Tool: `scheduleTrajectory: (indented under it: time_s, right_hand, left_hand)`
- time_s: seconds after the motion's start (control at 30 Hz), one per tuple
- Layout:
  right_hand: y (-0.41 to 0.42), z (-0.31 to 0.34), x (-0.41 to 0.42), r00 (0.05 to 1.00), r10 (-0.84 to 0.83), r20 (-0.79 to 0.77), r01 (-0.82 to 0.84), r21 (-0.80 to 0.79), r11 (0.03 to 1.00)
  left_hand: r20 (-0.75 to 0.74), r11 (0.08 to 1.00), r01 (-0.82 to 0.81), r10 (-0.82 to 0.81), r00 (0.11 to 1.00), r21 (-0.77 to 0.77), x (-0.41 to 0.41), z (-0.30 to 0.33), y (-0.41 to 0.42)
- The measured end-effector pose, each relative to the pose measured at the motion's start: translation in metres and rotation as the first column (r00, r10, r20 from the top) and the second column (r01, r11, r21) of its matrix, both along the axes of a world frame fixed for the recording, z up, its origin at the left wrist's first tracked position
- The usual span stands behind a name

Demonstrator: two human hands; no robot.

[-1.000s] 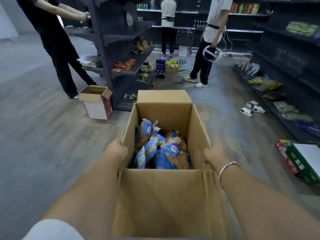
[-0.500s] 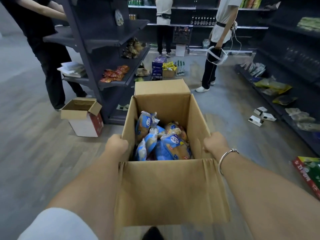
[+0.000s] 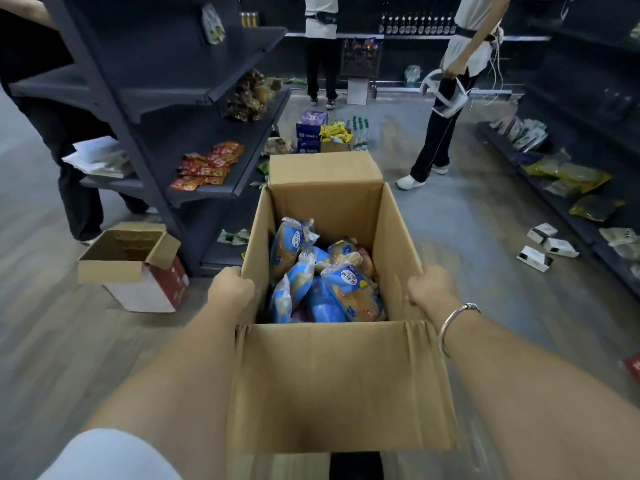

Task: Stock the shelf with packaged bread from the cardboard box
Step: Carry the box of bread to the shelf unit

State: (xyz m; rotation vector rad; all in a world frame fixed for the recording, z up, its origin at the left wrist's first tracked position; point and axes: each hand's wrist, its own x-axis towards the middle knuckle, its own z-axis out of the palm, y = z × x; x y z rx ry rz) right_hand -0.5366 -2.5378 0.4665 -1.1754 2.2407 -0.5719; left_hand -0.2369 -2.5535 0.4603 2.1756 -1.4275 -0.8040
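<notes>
A dark metal shelf unit [image 3: 194,109] stands at the left with tiers sloping toward the aisle; a second run of dark shelves [image 3: 585,188] lines the right wall. Between them, in front of the camera, is the open cardboard box [image 3: 341,386], its near flap folded down toward the wearer and its far flap standing up.

The left hand [image 3: 231,289] grips the box's left wall at the rim, fingers curled over the edge and out of sight inside. The right hand [image 3: 431,289], with a silver bangle [image 3: 453,322] at the wrist, grips the right wall the same way.

Inside the box lie the packaged bread [image 3: 349,289] bags, clear plastic with blue printing over golden loaves. Each carries a round white label with blue characters, too small and blurred to read.

A smaller open carton [image 3: 135,268] with red and white sides sits on the floor by the left shelf unit. On that unit's middle tier lie red-orange snack packets [image 3: 207,164]; their print cannot be read. Brown wrapped goods [image 3: 252,95] sit a tier higher.

Yellow-green bags [image 3: 575,174] rest on the low right shelf, and three small white boxes [image 3: 543,244] lie on the floor just beside it. At the far end, blue cartons [image 3: 310,131] and yellow packets [image 3: 334,129] sit on the floor, with a row of dark bottles [image 3: 415,24] on the back shelf. Three people stand around; one in white holds a white headset [image 3: 445,93].
</notes>
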Motion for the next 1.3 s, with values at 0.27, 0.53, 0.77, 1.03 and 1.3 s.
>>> scheduleTrajectory:
  time_s: [0.27,0.53,0.77,1.03,1.3]
  right_hand:
    - [-0.164,-0.012,-0.042,0.999,0.031,0.021,-0.032,0.027,0.999]
    - [-0.300,-0.001,-0.067,0.998,0.070,0.008,-0.070,0.010,0.997]
    - [-0.413,-0.024,-0.075,0.999,0.031,0.027,-0.032,0.044,0.999]
    - [-0.557,-0.040,-0.076,0.998,0.031,0.048,-0.034,0.064,0.997]
    - [-0.676,-0.065,-0.076,0.997,0.050,0.061,-0.056,0.111,0.992]
  left_hand:
    - [0.018,0.999,-0.039,0.039,0.999,0.029,-0.045,-0.009,-0.162]
    - [-0.012,0.993,-0.103,0.104,0.995,0.053,-0.075,-0.015,-0.290]
    - [0.030,0.997,-0.042,0.040,0.999,0.066,-0.081,-0.033,-0.412]
    - [-0.014,0.990,-0.089,0.091,0.996,0.110,-0.089,-0.056,-0.546]
    - [0.077,0.985,-0.126,0.118,0.990,0.119,-0.097,-0.066,-0.655]
